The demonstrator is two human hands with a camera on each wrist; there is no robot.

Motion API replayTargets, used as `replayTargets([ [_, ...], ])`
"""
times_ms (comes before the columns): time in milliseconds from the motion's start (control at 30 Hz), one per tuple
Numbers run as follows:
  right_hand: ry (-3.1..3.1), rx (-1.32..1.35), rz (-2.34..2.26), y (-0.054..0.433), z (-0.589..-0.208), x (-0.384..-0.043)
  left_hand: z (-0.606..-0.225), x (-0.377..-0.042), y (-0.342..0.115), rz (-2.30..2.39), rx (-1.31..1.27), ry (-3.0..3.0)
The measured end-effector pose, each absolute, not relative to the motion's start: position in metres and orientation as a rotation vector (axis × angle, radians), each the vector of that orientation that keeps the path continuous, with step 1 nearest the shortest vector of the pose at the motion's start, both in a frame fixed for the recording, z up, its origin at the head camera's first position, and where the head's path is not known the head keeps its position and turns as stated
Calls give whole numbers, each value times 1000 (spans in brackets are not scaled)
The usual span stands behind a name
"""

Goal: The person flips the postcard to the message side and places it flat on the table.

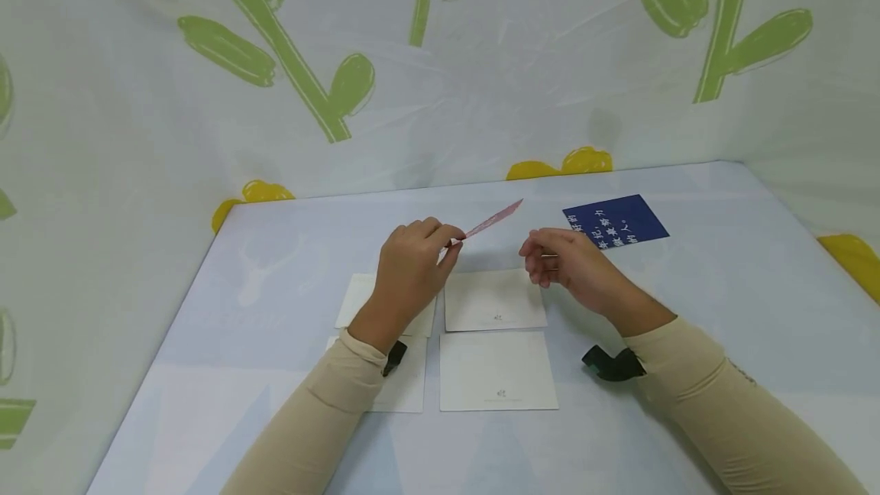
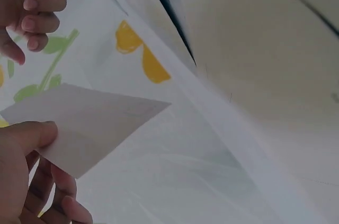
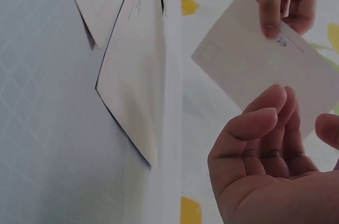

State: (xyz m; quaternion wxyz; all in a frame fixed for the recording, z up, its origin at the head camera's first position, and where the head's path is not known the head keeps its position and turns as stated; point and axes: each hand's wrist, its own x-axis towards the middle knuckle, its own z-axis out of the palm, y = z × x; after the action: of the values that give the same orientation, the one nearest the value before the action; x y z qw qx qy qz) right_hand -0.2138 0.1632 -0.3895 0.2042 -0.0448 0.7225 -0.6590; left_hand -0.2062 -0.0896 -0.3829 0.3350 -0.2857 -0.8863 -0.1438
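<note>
My left hand (image 1: pixel 411 262) pinches a postcard (image 1: pixel 493 218) at its edge, between thumb and fingers. The card is raised above the table and tilted, so the head view catches its reddish printed side at a thin angle. Its pale back (image 2: pixel 100 128) faces the left wrist camera, and a small square outline and fine print show on it in the right wrist view. To the right of the card is my right hand (image 1: pixel 574 266), fingers loosely bent and holding nothing. Below the hands lie white cards (image 1: pixel 498 369) in two rows, partly hidden by the left hand and forearm.
A dark blue card (image 1: pixel 632 220) with white characters lies at the back right of the pale table (image 1: pixel 275 380), just beyond my right hand. Behind the table rises a white cloth backdrop (image 1: pixel 536 75) with green plant and yellow prints.
</note>
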Motion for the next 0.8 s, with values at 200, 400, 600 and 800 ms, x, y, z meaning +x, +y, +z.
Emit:
replayTargets([
  [200, 2022, -128, -1846, 162, -393, -212, -381, -207, -90, -591, -651, -2384],
  [400, 2021, -138, -1836, 160, -395, -212, -379, -205, -90, -806, -600, -2458],
  [600, 2110, -108, -1750, 158, -399, -213, -379, -203, -89, -998, -565, -2517],
  [800, 2140, -144, -1718, 158, -402, -213, -378, -201, -88, -1200, -542, -2550],
])
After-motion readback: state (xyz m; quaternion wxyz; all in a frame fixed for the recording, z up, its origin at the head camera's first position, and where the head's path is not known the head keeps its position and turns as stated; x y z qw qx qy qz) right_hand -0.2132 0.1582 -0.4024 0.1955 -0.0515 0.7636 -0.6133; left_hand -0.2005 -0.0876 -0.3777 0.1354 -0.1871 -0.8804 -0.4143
